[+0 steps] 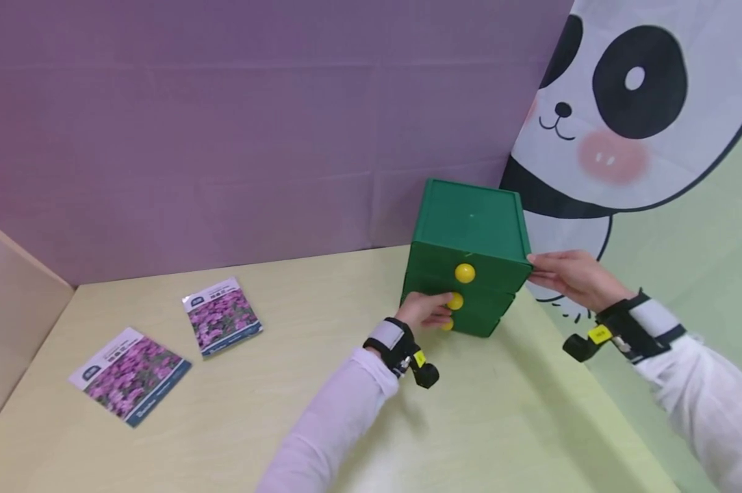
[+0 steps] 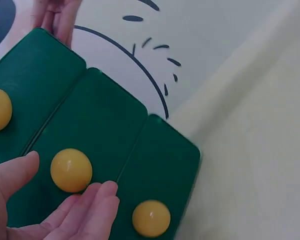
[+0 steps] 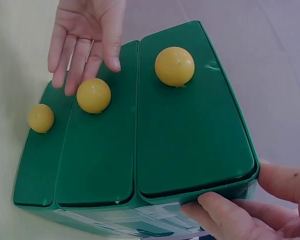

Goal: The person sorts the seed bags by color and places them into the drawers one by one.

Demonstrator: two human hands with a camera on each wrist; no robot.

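Three drawers in a green chest (image 1: 469,274), each with a yellow knob, on the table (image 1: 322,411) by the panda backdrop (image 1: 630,116).
Left hand (image 1: 425,309) at the middle knob (image 1: 454,301), fingers loosely straight, not gripping. Right hand (image 1: 571,276) clamped on the chest's right edge. Two flower packets (image 1: 223,316) well apart to the left.
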